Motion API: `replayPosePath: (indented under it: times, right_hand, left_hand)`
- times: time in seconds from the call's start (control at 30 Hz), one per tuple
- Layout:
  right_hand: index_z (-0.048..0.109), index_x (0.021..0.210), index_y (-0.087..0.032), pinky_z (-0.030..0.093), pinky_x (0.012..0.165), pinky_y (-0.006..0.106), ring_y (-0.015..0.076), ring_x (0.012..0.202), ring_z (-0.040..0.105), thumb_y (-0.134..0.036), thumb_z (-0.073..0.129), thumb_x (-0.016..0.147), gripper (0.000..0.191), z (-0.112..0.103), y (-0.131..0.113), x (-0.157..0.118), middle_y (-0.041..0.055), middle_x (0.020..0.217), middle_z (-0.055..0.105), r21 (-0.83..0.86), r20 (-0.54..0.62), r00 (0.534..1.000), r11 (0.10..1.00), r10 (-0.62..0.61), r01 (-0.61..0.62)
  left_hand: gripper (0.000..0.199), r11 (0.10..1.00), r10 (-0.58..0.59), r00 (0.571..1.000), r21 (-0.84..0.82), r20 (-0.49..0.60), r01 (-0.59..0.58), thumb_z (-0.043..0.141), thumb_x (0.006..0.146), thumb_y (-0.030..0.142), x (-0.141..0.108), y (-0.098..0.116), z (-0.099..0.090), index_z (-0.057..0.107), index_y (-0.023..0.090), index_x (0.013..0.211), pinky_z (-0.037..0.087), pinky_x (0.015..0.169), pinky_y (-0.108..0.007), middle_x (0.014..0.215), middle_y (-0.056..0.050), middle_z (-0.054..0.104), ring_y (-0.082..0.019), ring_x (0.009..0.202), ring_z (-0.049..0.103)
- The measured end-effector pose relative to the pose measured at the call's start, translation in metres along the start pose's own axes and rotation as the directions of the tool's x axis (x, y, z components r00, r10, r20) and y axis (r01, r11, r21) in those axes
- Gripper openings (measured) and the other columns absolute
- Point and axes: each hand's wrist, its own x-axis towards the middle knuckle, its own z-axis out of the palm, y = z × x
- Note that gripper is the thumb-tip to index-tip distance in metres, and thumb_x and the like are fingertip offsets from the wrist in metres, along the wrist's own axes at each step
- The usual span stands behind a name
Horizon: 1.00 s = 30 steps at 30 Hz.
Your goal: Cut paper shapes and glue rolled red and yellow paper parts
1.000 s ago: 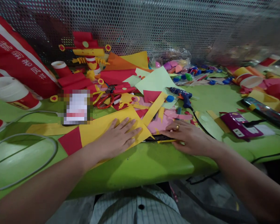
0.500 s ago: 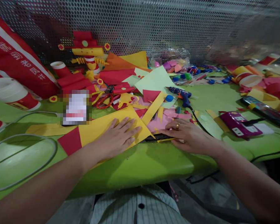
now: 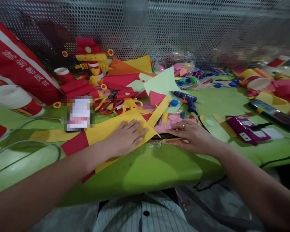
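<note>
My left hand point(image 3: 128, 137) lies flat with fingers spread on a sheet of yellow paper point(image 3: 99, 135) near the table's front edge. Red paper point(image 3: 75, 144) shows from under that sheet at its left. My right hand point(image 3: 193, 137), with a ring on one finger, is curled low over the table, its fingertips closed around a thin yellow stick point(image 3: 172, 139). Just behind the stick is a long dark strip point(image 3: 168, 136), partly covered by the fingers. Small pale scraps point(image 3: 156, 145) lie between the two hands. Pink paper scraps point(image 3: 171, 120) are beyond the right hand.
A blue glue gun point(image 3: 189, 103) with a black cord lies behind my right hand. Red-handled scissors point(image 3: 111, 105), a blurred phone point(image 3: 79, 112) and paper cups point(image 3: 16, 100) are on the left. A purple power adapter point(image 3: 246, 129) sits right. Perforated metal point(image 3: 140, 38) stands behind the table.
My right hand has shifted slightly away from me along with the yellow stick, and pale scraps now show in front. My left hand stays flat on the yellow paper.
</note>
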Motion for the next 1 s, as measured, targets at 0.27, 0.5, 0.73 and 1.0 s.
replayPosePath:
  times: [0.27,0.5,0.73,1.0]
  right_hand:
    - [0.058,0.118,-0.025,0.045,0.074,0.037,0.0224,0.087,0.059,-0.026,0.046,0.082,0.038,-0.001,0.009,0.005,0.0103,0.098,0.064,-0.019,0.053,0.998,0.999,0.037,-0.036]
    - [0.057,0.119,-0.029,0.045,0.08,0.037,0.0208,0.092,0.057,-0.01,0.043,0.074,0.051,-0.004,0.012,0.015,0.0075,0.102,0.063,0.025,0.135,0.99,0.999,0.038,-0.041]
    - [0.058,0.118,-0.027,0.045,0.085,0.041,0.0229,0.097,0.055,-0.009,0.044,0.072,0.052,-0.001,0.012,0.022,0.008,0.101,0.062,0.063,0.146,0.988,0.997,0.042,-0.052]
    - [0.055,0.122,-0.026,0.046,0.081,0.039,0.0232,0.097,0.056,-0.011,0.045,0.073,0.053,-0.004,0.011,0.021,0.0097,0.108,0.061,0.076,0.21,0.976,0.994,0.057,-0.074]
  left_hand:
    - [0.049,0.999,-0.043,0.999,-0.01,-0.013,0.043,0.016,0.093,0.036,0.012,0.002,-0.007,0.027,0.024,0.139,0.016,0.107,-0.048,0.15,-0.006,0.017,-0.024,0.137,0.012]
    - [0.046,0.998,-0.058,0.998,0.006,-0.004,0.058,0.019,0.093,0.035,-0.018,-0.001,-0.007,0.035,0.027,0.136,0.014,0.107,-0.049,0.148,-0.004,0.024,-0.024,0.137,0.016]
    - [0.047,0.998,-0.063,0.997,-0.027,-0.045,0.062,0.015,0.094,0.037,-0.021,-0.006,0.005,0.032,0.028,0.137,0.015,0.107,-0.048,0.148,-0.003,0.025,-0.022,0.136,0.016]
    - [0.047,0.998,-0.057,0.997,-0.036,-0.054,0.055,0.015,0.094,0.037,-0.022,-0.005,0.005,0.033,0.028,0.137,0.015,0.107,-0.047,0.148,-0.002,0.025,-0.023,0.136,0.017]
